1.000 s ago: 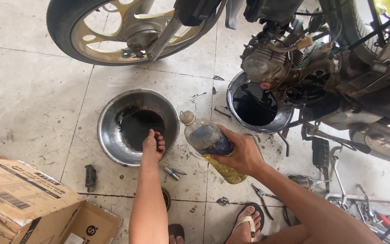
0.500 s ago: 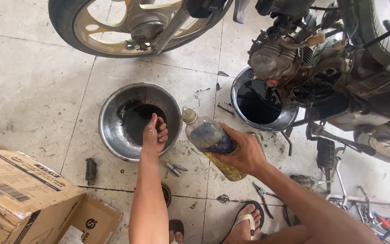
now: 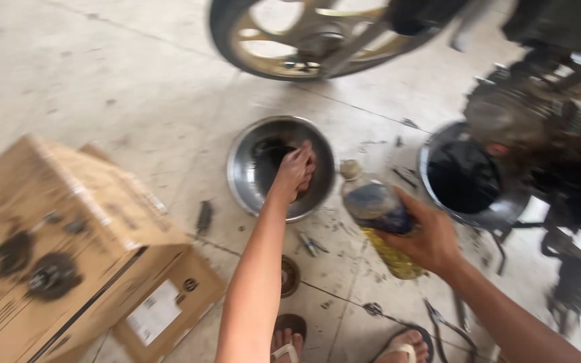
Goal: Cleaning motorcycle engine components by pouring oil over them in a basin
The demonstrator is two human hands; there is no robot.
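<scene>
Nearest, two sandalled feet and a brown cardboard box (image 3: 62,249), corrugated, its flap open, with dark metal parts resting on top. One right hand (image 3: 425,236) wraps its fingers closed around one clear plastic bottle (image 3: 376,218), yellow liquid at its base; the bottle's long axis is tilted, neck pointing up and left toward the bowl. One left hand (image 3: 295,171), fingers curled loosely, reaches into one round polished steel bowl (image 3: 243,176) on the concrete floor (image 3: 102,87); whether it grips anything cannot be told. Right of the bottle, one round pan (image 3: 469,178) holds black oil beneath the motorcycle engine (image 3: 539,128). Farthest, one spoked wheel (image 3: 304,37).
</scene>
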